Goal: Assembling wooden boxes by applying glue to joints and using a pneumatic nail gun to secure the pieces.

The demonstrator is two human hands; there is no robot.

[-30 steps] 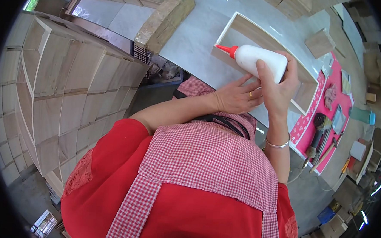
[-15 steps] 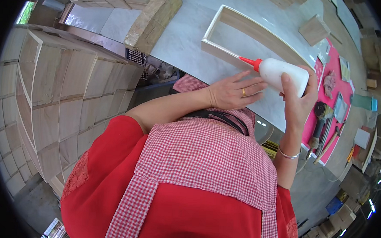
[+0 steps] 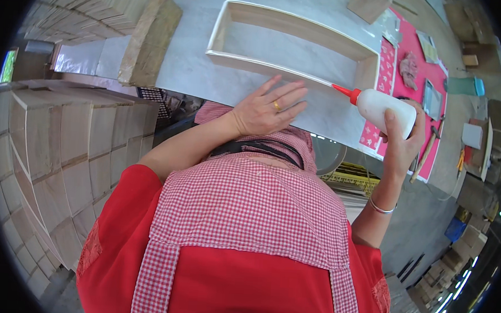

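A rectangular wooden frame [image 3: 266, 66], open in the middle, lies on the pale marbled tabletop [image 3: 190, 68]. White glue runs along its upper edges. My right hand [image 3: 402, 133] is wrapped round a white glue bottle [image 3: 384, 109] with a red nozzle, tilted so that the tip meets the frame's near edge toward its right end. My left hand [image 3: 270, 107] hovers by the table's front edge, just on the near side of the frame, fingers spread and holding nothing.
A pink mat [image 3: 417, 63] at the right carries a crumpled cloth [image 3: 408, 70] and a hammer [image 3: 426, 149]. Behind it lies a teal bottle [image 3: 465, 85]. A wooden block [image 3: 369, 6] stands beyond the frame. Stacked wooden boxes [image 3: 75, 141] rise at my left; a taped block [image 3: 150, 41] sits at the table's left.
The glue bottle's tip has travelled right along the frame's near edge, toward its right end. My left hand still hovers near that edge. The whole view has shifted.
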